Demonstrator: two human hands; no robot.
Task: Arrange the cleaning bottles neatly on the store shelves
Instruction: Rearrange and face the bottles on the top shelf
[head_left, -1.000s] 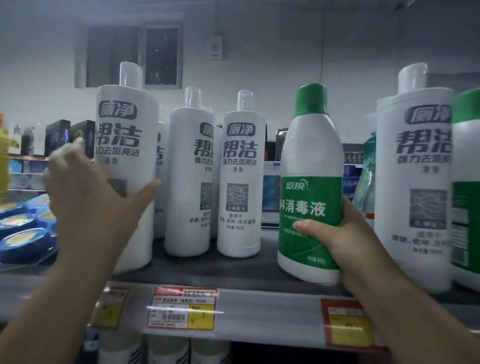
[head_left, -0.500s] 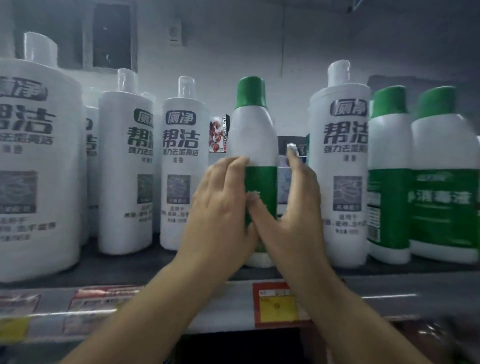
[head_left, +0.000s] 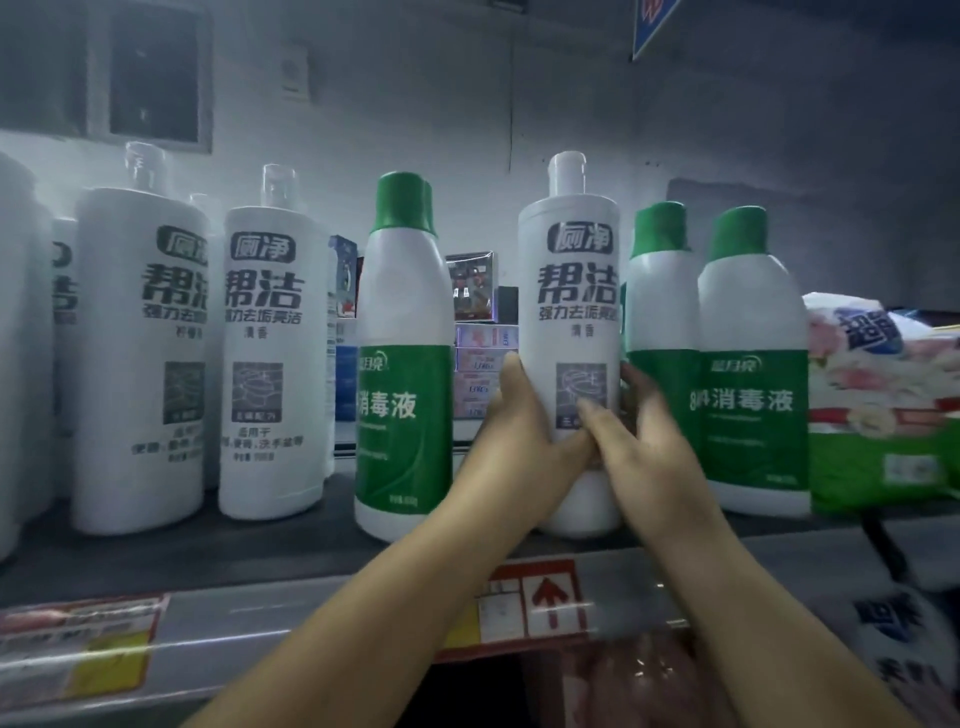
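White plastic dominates this head-height view of a store shelf (head_left: 270, 551) lined with cleaning bottles. Two bare forearms reach up from below. Both hands meet around one tall white bottle with a clear cap (head_left: 571, 291), which stands upright near the shelf's front edge, right of centre. The left hand (head_left: 519, 431) cups its left side, thumb raised along the wall. The right hand (head_left: 644, 447) cups the right side, fingers curled behind; motion blur makes it hard to say how firmly that hand grips, though it appears closed on the bottle.

This bottle sits between green-capped disinfectant bottles: one (head_left: 408, 358) to its left, well apart, and a pair (head_left: 748, 364) just beside it on the right. Its matching white bottles (head_left: 265, 343) stand grouped farther left. That likely explains the two-handed hold: the white bottle looks out of place among the green ones, and steadying it from both sides would let the person lift or slide it without knocking its close neighbours. A soft patterned package (head_left: 883, 395) lies at the far right. Red and yellow price tags (head_left: 524, 603) run along the shelf lip.
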